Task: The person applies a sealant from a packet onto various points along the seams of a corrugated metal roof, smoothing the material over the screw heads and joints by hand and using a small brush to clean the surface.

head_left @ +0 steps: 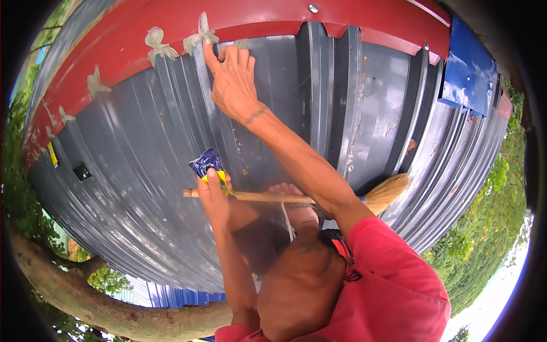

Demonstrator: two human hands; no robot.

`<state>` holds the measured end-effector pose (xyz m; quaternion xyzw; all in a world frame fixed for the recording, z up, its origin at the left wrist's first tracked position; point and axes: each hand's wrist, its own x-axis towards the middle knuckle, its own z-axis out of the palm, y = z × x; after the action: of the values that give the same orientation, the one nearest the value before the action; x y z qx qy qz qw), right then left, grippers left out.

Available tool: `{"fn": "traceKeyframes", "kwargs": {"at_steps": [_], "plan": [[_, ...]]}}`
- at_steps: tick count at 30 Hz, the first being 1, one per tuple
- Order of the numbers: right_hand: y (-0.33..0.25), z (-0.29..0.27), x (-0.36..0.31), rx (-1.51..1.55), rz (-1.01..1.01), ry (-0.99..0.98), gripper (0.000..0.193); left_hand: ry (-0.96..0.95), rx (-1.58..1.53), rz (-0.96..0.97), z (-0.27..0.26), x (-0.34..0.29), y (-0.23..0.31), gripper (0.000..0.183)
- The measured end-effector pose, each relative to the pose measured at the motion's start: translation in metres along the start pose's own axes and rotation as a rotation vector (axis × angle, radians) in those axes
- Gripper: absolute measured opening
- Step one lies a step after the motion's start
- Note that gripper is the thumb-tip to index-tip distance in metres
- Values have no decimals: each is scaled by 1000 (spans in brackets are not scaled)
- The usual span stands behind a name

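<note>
My left hand [213, 196] is closed round a crumpled blue and yellow packet [207, 164], its blue part smeared with pale residue. My right hand [235, 85] reaches up to the red metal flashing [256, 14]. Its index fingertip touches a patch of grey sealant [196, 41] where the flashing meets a roof rib; the other fingers are bent and hold nothing. Other sealant dabs [156, 43] mark the flashing to the left. Beneath my arms lies a broom [268, 197] with a wooden handle and straw bristles; my right forearm hides part of it.
Ribbed dark grey roof sheets [137, 148] spread around me. My bare foot [285, 191] rests by the broom handle. A blue metal piece [468, 68] sits at the upper right. A thick tree branch [114, 290] crosses the lower left, and foliage borders the roof.
</note>
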<state>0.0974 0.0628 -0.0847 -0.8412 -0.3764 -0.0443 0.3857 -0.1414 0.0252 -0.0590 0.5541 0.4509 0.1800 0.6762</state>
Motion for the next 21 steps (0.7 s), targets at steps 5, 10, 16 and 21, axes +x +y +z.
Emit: {"fn": "traceKeyframes", "kwargs": {"at_steps": [5, 10, 16, 21], "plan": [[-1, 10, 6, -5, 7, 14, 82, -2, 24, -26, -2, -3, 4, 27], [1, 10, 7, -90, -66, 67, 71, -12, 1, -40, 1, -3, 0, 28], [7, 4, 14, -148, -153, 103, 58, -11, 32, -94, 6, -5, 6, 27], [3, -5, 14, -115, -224, 103, 56, -38, 58, -95, 7, -4, 2, 28]]}}
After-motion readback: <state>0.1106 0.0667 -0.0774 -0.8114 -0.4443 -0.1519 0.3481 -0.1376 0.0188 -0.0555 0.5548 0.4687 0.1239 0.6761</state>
